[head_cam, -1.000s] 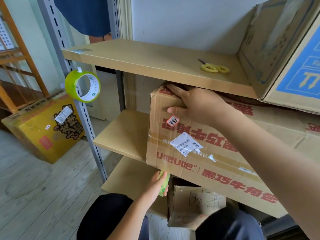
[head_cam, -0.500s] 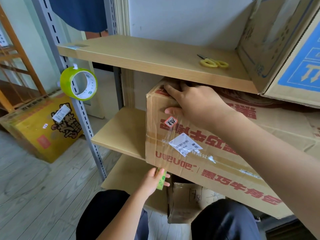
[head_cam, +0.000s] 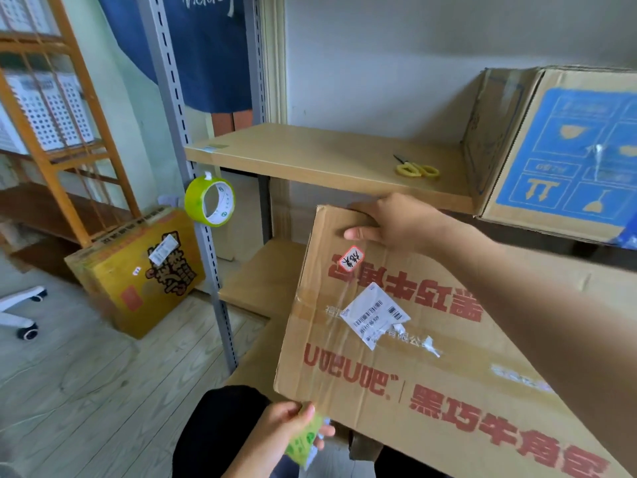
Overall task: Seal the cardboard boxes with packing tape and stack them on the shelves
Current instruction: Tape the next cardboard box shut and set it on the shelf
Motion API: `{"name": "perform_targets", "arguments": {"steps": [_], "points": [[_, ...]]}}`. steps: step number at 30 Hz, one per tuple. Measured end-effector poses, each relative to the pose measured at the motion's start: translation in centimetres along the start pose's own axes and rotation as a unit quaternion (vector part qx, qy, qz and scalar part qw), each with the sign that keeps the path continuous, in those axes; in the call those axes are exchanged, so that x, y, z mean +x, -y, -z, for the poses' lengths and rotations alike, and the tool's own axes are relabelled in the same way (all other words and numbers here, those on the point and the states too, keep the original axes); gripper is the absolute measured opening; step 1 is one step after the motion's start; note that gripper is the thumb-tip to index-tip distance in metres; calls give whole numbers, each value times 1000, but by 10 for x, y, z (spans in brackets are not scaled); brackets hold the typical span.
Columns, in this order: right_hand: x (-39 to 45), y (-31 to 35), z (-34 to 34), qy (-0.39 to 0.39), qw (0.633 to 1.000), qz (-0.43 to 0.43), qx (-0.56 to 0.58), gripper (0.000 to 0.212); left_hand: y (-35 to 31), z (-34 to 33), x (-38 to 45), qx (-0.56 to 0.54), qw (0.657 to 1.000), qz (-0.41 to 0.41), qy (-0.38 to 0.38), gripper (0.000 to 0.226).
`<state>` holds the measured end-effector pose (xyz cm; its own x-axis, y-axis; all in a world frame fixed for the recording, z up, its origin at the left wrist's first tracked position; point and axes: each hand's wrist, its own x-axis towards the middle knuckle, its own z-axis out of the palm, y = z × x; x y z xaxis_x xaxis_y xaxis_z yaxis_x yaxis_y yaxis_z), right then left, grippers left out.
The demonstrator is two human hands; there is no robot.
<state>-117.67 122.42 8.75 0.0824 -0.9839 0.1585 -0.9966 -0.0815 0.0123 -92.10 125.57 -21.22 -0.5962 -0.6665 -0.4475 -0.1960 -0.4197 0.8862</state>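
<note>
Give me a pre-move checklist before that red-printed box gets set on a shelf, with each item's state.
1. Right hand grips top edge of the red-printed box: ok.
2. Left hand supports the lower corner: cannot tell, it also holds a green tape piece.
3. Centre seam taped: ok, clear tape shows.
4. Upper shelf free of obstacles: not ok, yellow scissors and a blue-printed box sit there.
5. Box level: not ok, tilted.
</note>
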Motion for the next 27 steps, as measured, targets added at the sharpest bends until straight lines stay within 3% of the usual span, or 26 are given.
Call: {"name": "perform_targets", "arguments": {"steps": [3, 7, 10, 13, 17, 21, 27], "points": [[20, 5, -35, 4, 995, -55, -77, 55, 9, -9, -19, 35, 999, -9, 10, 27], [20, 10, -114, 63, 981, -51, -175, 67, -26, -38, -20, 18, 996, -35, -86, 27], [5, 4, -151, 92, 992, -46, -68, 58, -71, -58, -5, -22, 988, -68, -136, 36], [-20, 1, -145, 134, 988, 5, 74, 67, -117, -64, 6, -23, 981, -56, -184, 34], [-68, -6, -131, 161, 983, 71, 51, 81, -124, -60, 14, 75, 983, -100, -133, 38], [-66, -17, -125, 186, 980, 37, -53, 74, -74, -69, 11, 21, 986, -166, 3, 46], [-51, -27, -133, 184, 981, 47, -38, 70, 19, -66, 43, 111, 993, -30, -5, 37]]}}
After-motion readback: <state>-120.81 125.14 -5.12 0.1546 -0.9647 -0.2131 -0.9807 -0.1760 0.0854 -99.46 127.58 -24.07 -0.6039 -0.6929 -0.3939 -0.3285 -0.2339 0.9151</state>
